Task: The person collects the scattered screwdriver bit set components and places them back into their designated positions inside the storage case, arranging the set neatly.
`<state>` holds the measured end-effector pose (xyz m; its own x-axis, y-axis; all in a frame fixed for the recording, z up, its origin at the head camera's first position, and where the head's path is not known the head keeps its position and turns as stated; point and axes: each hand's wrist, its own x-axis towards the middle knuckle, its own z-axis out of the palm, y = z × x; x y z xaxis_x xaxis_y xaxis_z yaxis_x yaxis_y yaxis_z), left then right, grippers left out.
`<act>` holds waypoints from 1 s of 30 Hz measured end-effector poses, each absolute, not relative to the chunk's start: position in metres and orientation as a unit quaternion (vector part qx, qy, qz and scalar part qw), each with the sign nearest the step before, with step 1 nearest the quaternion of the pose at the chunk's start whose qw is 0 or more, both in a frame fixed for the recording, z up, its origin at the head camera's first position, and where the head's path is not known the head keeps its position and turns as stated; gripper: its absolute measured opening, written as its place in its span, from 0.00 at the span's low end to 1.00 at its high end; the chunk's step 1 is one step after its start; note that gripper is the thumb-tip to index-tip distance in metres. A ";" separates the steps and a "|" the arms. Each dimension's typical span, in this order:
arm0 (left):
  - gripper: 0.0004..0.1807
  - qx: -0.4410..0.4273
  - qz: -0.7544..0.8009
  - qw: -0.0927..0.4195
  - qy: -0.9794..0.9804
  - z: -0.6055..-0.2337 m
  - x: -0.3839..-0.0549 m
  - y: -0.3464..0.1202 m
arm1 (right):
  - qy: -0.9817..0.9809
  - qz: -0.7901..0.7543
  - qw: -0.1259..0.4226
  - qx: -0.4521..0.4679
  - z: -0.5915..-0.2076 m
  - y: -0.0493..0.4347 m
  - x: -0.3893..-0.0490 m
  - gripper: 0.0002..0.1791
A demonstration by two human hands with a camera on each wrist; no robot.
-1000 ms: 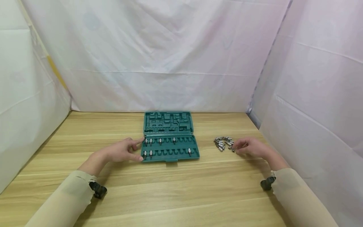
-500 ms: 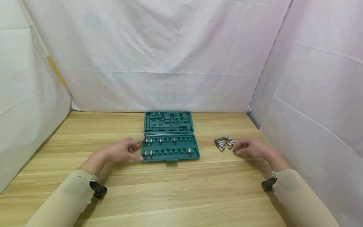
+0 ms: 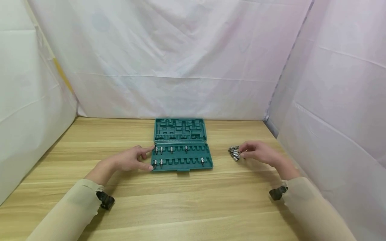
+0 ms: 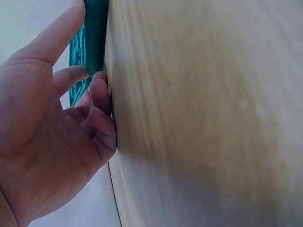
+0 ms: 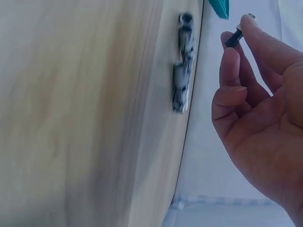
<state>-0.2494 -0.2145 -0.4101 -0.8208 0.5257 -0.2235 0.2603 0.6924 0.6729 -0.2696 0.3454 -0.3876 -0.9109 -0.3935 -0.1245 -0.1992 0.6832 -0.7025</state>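
A green plastic case (image 3: 181, 155) lies open on the table, its moulded lid (image 3: 180, 129) folded back behind the slotted base. Several silver bit sockets with dark tips, one at the right (image 3: 202, 162), sit in two rows of slots. My left hand (image 3: 129, 160) rests at the case's left side, thumb on the front corner and index finger by the hinge; its other fingers curl under beside the case. Between thumb and index finger, my right hand (image 5: 265, 99) pinches one bit socket (image 5: 238, 34), held above the table beside a loose pile of bit sockets (image 3: 234, 155).
The wooden table (image 3: 181, 201) runs back to a white cloth wall (image 3: 181, 67), with cloth at both sides too. A black wrist camera is strapped to the left wrist (image 3: 105, 199) and another to the right wrist (image 3: 278, 193).
My right hand has lifted a bit socket from the right side of the pile and moved left and up, covering part of the pile. The left hand keeps its place on the case.
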 end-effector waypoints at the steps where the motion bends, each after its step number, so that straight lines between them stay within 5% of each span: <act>1: 0.57 0.219 0.325 0.204 0.897 -0.410 -0.249 -0.214 | 0.904 -0.371 0.136 -0.163 -0.388 0.342 -0.271 0.14; 14: 0.57 0.216 0.321 0.205 0.899 -0.409 -0.249 -0.214 | 0.885 -0.413 0.133 -0.171 -0.388 0.288 -0.283 0.27; 30: 0.57 0.219 0.330 0.205 0.895 -0.411 -0.250 -0.215 | 0.842 -0.479 0.150 -0.198 -0.383 0.216 -0.299 0.26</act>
<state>-0.2496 -0.2146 -0.4106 -0.8203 0.5270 -0.2221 0.2564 0.6860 0.6809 -0.2994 0.2157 -0.3827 -0.8769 -0.4765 -0.0634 -0.1887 0.4624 -0.8664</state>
